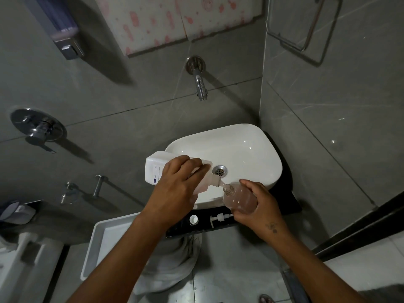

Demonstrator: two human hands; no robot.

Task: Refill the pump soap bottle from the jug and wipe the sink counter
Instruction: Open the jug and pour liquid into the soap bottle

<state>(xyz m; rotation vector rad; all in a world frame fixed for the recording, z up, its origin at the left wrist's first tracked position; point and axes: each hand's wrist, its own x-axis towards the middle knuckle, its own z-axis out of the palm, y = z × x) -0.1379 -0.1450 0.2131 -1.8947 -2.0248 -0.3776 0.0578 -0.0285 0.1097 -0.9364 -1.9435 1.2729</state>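
Over the white oval ceramic basin (247, 149), probably so drips land inside, the left hand (177, 184) is gripping the tipped white plastic jug (156, 169), spout meeting the clear pump-less soap bottle (239, 199) that the right hand (262, 204) is holding angled; white pump head (219, 218) and small cap (193, 219) are lying near on the black counter (290, 202).

Dim overhead light, long slanting wall shadows, glare on the basin (251, 136), wide-angle edge bending.
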